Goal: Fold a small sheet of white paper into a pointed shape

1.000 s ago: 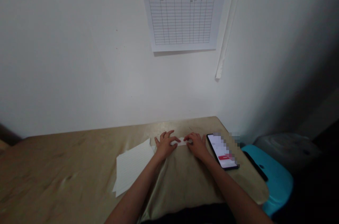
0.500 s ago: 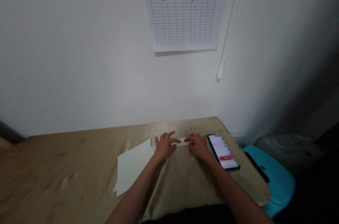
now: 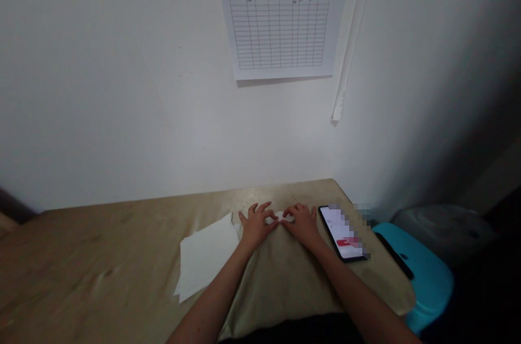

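Observation:
A small white piece of paper point(image 3: 279, 217) lies on the tan cloth-covered table point(image 3: 122, 235), mostly hidden between my two hands. My left hand point(image 3: 257, 223) rests on its left part, fingers bent and pressing down with the thumb and forefinger near the middle. My right hand point(image 3: 300, 222) presses on its right part in the same way, fingertips almost meeting those of the left. Both hands pinch or press the paper flat against the table.
A stack of white lined sheets point(image 3: 205, 254) lies left of my left arm. A phone point(image 3: 343, 233) with a lit screen lies right of my right hand. A blue plastic stool point(image 3: 423, 273) stands beyond the table's right edge. A printed grid sheet point(image 3: 280, 26) hangs on the wall.
My two hands have drawn closer together over the small paper, so less of the white strip shows between them. The phone and the sheets have not moved.

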`<action>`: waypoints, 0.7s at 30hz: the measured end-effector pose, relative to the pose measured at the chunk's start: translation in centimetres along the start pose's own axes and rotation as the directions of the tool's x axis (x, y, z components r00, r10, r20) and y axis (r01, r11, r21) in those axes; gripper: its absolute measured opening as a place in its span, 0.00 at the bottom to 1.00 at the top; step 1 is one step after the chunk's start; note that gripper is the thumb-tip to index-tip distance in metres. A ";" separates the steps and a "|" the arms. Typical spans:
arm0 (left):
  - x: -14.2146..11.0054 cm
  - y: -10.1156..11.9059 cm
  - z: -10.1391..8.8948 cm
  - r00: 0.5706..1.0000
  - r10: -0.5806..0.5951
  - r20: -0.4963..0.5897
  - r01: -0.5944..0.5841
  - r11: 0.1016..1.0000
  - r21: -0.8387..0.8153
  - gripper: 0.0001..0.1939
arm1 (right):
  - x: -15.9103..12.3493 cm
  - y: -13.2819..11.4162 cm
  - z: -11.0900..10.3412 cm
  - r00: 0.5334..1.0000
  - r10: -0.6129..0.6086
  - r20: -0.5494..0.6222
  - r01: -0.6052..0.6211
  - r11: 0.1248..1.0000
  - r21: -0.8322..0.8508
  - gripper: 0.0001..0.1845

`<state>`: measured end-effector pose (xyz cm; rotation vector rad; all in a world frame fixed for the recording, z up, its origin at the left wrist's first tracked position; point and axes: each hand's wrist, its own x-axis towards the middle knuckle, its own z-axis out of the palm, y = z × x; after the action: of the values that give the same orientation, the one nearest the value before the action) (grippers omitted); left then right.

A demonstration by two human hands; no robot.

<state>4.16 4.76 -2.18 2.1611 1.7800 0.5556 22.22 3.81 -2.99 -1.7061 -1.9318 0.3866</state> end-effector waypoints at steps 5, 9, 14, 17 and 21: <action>0.1 0.2 -0.4 0.999 -0.021 0.047 0.021 1.000 0.004 0.08 | 0.2 0.0 0.0 1.000 0.014 0.018 -0.014 1.000 0.022 0.08; 0.2 -0.3 -0.6 0.996 -0.023 0.091 0.021 1.000 0.016 0.09 | 0.3 0.5 -0.2 0.999 0.044 0.029 -0.045 0.998 0.045 0.11; 0.2 -0.8 -1.1 0.991 -0.024 0.128 0.023 1.000 0.013 0.13 | 0.6 1.1 -0.5 0.997 0.052 0.052 -0.055 0.996 0.070 0.16; 0.1 -1.0 -1.5 0.989 -0.021 0.144 0.019 1.000 0.017 0.14 | 0.6 1.3 -0.7 0.998 0.039 0.055 -0.043 0.996 0.074 0.19; -0.2 -1.0 -2.1 0.989 -0.010 0.148 0.005 0.999 0.034 0.16 | 0.5 1.3 -0.8 0.999 0.015 0.050 -0.019 0.997 0.080 0.21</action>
<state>2.28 4.74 -0.85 2.1559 1.7294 0.3545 23.71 4.43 -2.91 -1.6769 -1.9113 0.5098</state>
